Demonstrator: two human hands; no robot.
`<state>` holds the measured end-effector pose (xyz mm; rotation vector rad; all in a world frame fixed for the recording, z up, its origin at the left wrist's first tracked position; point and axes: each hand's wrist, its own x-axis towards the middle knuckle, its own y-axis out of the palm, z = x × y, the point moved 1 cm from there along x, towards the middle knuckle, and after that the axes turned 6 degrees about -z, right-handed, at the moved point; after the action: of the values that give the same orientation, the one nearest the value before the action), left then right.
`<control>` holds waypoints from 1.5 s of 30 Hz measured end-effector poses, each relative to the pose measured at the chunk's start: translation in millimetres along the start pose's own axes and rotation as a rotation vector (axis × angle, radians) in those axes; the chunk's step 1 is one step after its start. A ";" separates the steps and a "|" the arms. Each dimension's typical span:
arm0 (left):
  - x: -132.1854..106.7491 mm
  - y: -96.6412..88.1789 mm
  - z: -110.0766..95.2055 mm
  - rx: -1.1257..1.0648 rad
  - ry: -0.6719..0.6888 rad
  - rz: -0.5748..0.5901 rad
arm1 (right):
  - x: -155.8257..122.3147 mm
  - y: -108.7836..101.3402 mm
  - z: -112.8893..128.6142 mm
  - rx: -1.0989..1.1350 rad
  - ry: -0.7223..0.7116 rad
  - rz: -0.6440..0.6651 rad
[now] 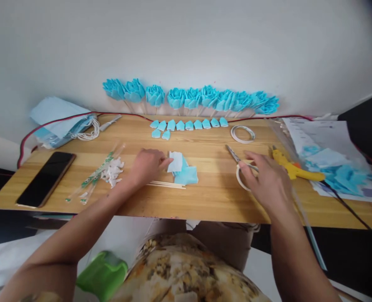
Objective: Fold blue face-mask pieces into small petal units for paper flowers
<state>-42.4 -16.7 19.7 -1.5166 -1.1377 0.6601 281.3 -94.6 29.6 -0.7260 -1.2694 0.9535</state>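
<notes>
My left hand (pixel 150 165) is on the table with its fingers bent together at the left edge of a small white fabric piece (pixel 175 162). That piece overlaps light-blue fabric pieces (pixel 189 175). Thin wooden sticks (pixel 168 184) lie just below them, partly behind my left wrist. My right hand (pixel 266 178) is closed at the white-handled scissors (pixel 233 153), thumb against the handle loops and index finger stretched over them. The blades point away and to the left, slightly apart from the fabric.
Blue fabric roses (pixel 176 98) lean on the wall behind rows of cut petals (pixel 189 125). A tape ring (pixel 242 134) and yellow glue gun (pixel 294 167) are right, beside blue scraps (pixel 343 178). Left are a phone (pixel 45 179), white scraps (pixel 112 172) and face masks (pixel 61 119).
</notes>
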 end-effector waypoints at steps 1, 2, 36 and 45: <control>2.3 1.6 -1.6 0.010 -0.023 0.022 | 8.4 0.6 11.9 0.066 -0.028 0.019; 4.1 2.9 -3.2 0.010 -0.050 0.037 | 17.5 2.7 24.9 0.139 -0.073 0.055; 42.1 9.0 -35.9 -1.183 -0.232 0.003 | 68.6 74.3 61.6 1.393 0.326 0.241; 39.4 10.6 -40.8 -1.292 -0.190 0.027 | 57.7 55.7 71.1 1.056 -0.058 0.041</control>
<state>11.6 2.3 26.9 -2.5497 -1.8428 -0.0130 203.0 -22.2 19.3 0.1102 -0.6294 1.4819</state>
